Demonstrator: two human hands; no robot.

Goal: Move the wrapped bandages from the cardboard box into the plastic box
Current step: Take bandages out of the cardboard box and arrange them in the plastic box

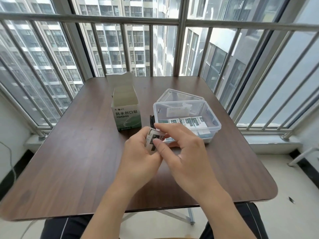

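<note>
An open white-and-green cardboard box (126, 111) stands upright on the table, flaps up. To its right sits a clear plastic box (214, 118) holding several wrapped bandages (186, 122). In front of both boxes, my left hand (139, 156) grips a small stack of wrapped bandages (152, 141). My right hand (183, 152) pinches the top of that stack with thumb and forefinger, just in front of the plastic box's near left corner.
The clear lid (174, 95) leans behind the plastic box. A small dark object (151, 120) lies between the two boxes. The brown wooden table (77, 161) stands against a barred window (155, 49). My legs are under the near edge.
</note>
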